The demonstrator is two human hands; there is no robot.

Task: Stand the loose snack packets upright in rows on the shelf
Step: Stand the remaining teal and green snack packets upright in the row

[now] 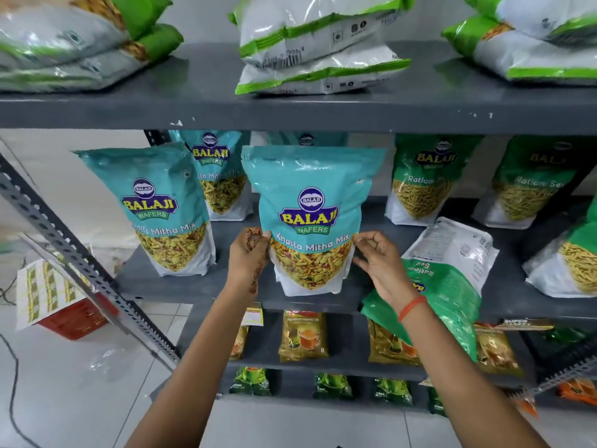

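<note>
A teal Khatta Mitha Mix packet stands upright at the front middle of the grey shelf. My left hand pinches its left edge and my right hand pinches its right edge. Another teal packet stands upright to the left, and two more stand behind. Green Ratlami Sev packets stand upright at the back right. One green packet lies flat and hangs over the shelf's front edge, under my right wrist, with a white-backed packet lying behind it.
Flat green-and-white packets lie stacked on the shelf above. Lower shelves hold small yellow tea packets and green ones. A slotted metal brace slants at the left. A red crate sits on the tiled floor.
</note>
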